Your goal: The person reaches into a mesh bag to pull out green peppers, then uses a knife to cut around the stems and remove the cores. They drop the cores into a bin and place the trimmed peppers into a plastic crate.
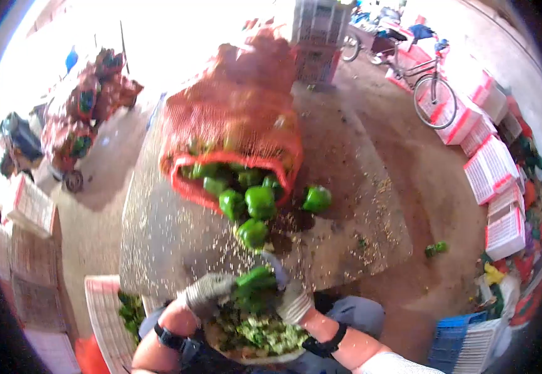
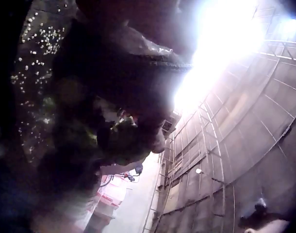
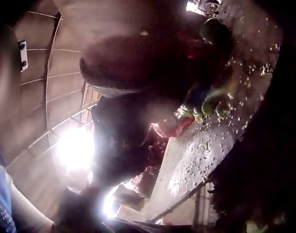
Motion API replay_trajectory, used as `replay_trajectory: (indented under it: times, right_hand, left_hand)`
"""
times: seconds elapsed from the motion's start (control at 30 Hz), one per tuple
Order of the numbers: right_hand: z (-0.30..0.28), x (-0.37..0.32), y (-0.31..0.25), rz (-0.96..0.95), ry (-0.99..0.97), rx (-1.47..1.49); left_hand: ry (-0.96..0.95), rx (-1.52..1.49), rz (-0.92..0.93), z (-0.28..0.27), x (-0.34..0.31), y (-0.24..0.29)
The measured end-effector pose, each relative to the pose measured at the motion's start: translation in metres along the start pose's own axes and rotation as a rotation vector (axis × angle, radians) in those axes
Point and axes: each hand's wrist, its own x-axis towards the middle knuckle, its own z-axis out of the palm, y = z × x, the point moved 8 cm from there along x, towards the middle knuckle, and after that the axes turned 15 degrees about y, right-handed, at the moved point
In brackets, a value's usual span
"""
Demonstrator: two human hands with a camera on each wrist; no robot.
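Observation:
In the head view my gloved left hand (image 1: 212, 292) grips a green bell pepper (image 1: 255, 288) above my lap. On the pepper's other side, my gloved right hand (image 1: 295, 302) holds a knife, its blade (image 1: 276, 267) pointing up and away beside the pepper; the handle is hidden in the glove. Below both hands sits a container (image 1: 265, 359) of pale green pepper scraps (image 1: 255, 333). Several whole peppers (image 1: 260, 202) spill from the mouth of a red mesh sack (image 1: 233, 134) onto the table. Both wrist views are dark, with the hands in shadow (image 2: 114, 97).
Scattered seeds dot the table (image 1: 339, 240), where one pepper (image 1: 316, 198) lies apart at the right. A crate (image 1: 106, 321) stands by my left side and a blue crate (image 1: 455, 340) at the lower right. White boxes (image 1: 490, 169) and a bicycle (image 1: 433, 96) line the right.

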Motion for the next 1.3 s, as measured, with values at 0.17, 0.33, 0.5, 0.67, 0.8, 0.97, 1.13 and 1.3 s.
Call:
replay_trajectory:
  times: [0.17,0.33,0.5,0.67,0.8,0.97,1.13,1.3]
  right_hand:
    - [-0.017,-0.003,-0.001,0.032,0.208,0.027]
    - [-0.025,0.000,-0.015,-0.320,0.174,-0.486]
    - [-0.036,0.035,0.086,-0.154,0.096,-0.077]
    - [-0.030,0.011,0.027,-0.285,0.046,-0.263]
    - [-0.011,0.003,-0.010,-0.634,0.059,-0.486]
    - [-0.025,0.035,0.013,-0.336,0.045,-0.400]
    - [-0.037,0.033,0.045,0.150,0.117,0.210]
    - [-0.043,0.029,0.035,0.018,0.119,-0.082]
  left_hand:
    - [-0.025,-0.040,-0.193,0.019,-0.024,-0.009]
    - [-0.139,-0.308,0.049,0.084,-0.027,0.020]
    - [-0.120,-0.476,-0.147,0.064,-0.027,0.004]
    - [-0.097,-0.136,0.039,0.067,-0.036,0.036]
    - [-0.039,0.195,0.163,0.048,-0.008,0.016]
    - [0.250,0.695,0.582,0.033,0.000,0.047]
    - [0.344,1.030,0.958,0.046,-0.011,0.064]
    - [0.448,1.208,0.836,0.042,-0.005,0.068]
